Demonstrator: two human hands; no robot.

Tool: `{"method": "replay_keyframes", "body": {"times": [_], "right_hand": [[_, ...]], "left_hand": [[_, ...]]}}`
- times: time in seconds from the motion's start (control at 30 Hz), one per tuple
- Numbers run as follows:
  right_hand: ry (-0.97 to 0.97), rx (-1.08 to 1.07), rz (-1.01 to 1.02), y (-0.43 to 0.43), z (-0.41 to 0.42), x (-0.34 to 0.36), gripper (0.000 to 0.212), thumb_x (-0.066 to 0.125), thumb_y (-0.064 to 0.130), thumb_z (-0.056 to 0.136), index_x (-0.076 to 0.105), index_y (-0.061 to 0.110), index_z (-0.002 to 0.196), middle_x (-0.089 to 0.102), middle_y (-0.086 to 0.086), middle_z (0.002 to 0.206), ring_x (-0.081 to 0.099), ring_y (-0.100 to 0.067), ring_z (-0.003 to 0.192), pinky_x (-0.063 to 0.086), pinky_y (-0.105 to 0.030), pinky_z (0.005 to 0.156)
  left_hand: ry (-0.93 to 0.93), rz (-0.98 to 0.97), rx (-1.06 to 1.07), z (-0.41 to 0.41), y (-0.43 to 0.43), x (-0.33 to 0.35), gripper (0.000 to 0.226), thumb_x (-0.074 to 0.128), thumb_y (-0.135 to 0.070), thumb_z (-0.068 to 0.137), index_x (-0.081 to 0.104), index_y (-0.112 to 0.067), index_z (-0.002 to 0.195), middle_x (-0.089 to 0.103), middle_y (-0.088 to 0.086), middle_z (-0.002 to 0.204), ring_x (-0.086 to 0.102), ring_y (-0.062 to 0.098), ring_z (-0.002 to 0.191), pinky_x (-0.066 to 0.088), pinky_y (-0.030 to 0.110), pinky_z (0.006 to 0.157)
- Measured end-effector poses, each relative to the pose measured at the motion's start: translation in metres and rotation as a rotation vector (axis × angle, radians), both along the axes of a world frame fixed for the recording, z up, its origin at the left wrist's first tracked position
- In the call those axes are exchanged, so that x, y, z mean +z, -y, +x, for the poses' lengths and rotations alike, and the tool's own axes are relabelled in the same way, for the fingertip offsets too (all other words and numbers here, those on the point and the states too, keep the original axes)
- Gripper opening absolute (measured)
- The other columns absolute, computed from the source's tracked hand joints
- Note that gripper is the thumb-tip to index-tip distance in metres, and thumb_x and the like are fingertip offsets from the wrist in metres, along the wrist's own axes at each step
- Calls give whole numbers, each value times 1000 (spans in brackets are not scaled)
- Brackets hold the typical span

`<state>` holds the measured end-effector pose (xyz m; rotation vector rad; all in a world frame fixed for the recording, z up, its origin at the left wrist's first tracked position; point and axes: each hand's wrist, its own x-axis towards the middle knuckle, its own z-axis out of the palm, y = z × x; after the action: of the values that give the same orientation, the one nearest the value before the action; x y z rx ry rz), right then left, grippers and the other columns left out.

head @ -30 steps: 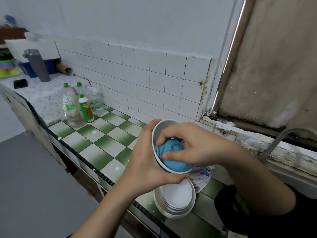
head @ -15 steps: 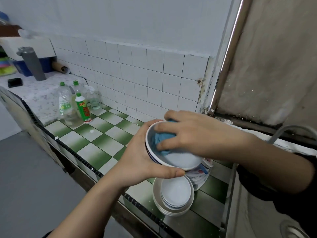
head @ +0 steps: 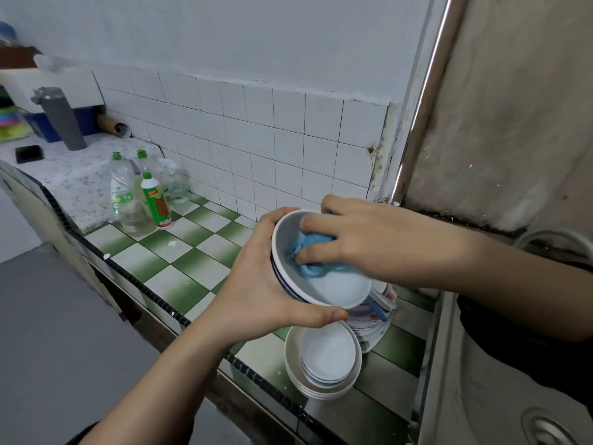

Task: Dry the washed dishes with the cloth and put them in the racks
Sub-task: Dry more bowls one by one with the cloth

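A white bowl (head: 337,289) with blue rings on its outside is held tilted above the counter, cupped from the left and below by my left hand (head: 260,290). Inside the bowl, my right hand (head: 359,239) presses a bunched blue cloth (head: 309,252) against the wall, fingers curled over the cloth. Below stands a stack of white bowls (head: 324,358) on the green-and-white tiled counter (head: 179,268). Behind it lies a pile of patterned plates (head: 375,322), partly hidden by the held bowl. No rack is in view.
Several detergent bottles (head: 141,191) stand at the back left of the counter by the white tiled wall. A grey flask (head: 59,118) sits further left. The steel sink (head: 500,396) and a tap (head: 555,239) are at the right. Grey floor lies left of the counter edge.
The cloth and my right hand have shifted round inside the bowl, from its bottom to its upper left wall. The bowl has tipped flatter and dropped slightly toward the stack.
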<state>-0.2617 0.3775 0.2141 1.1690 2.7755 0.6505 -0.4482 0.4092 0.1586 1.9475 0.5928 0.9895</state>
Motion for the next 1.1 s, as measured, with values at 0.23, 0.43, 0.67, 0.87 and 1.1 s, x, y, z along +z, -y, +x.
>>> {"method": "replay_keyframes", "body": {"times": [0.23, 0.43, 0.67, 0.87, 1.1], "right_hand": [[-269, -155, -624, 12, -5, 22, 38, 64, 20, 92, 57, 24, 130, 48, 12, 113, 39, 5, 95, 29, -3, 84], [-1232, -340, -543, 1, -26, -23, 39, 72, 6, 83, 68, 20, 119, 71, 3, 110, 66, -10, 103, 50, -38, 99], [-470, -536, -304, -3, -25, -9, 38, 58, 21, 90, 60, 34, 126, 52, 6, 103, 57, -22, 105, 47, -35, 88], [-1111, -342, -331, -13, -41, -29, 33, 64, 4, 83, 69, 21, 112, 68, 5, 103, 63, -14, 99, 49, -35, 92], [-584, -424, -431, -19, -26, -16, 35, 61, 13, 89, 67, 33, 117, 65, 7, 115, 57, -15, 106, 45, -36, 95]], "left_hand": [[-101, 139, 67, 6, 3, -2, 111, 93, -41, 35, 38, -31, 131, 54, -7, 123, 57, 8, 113, 48, 15, 84], [-15, 142, 201, 12, -7, -14, 108, 86, -41, 37, 34, -32, 131, 52, 2, 124, 58, 19, 115, 53, 40, 88], [-59, 238, 174, 6, -3, -7, 100, 82, -52, 39, 28, -58, 124, 47, -17, 123, 52, 9, 116, 48, 24, 89], [-29, 191, 180, 1, -17, -13, 99, 88, -39, 39, 39, -43, 125, 55, 1, 122, 58, 23, 114, 51, 43, 90], [-40, 81, 201, -2, -11, -18, 107, 89, -49, 34, 41, -32, 128, 58, -9, 121, 61, 12, 111, 53, 35, 89]]}}
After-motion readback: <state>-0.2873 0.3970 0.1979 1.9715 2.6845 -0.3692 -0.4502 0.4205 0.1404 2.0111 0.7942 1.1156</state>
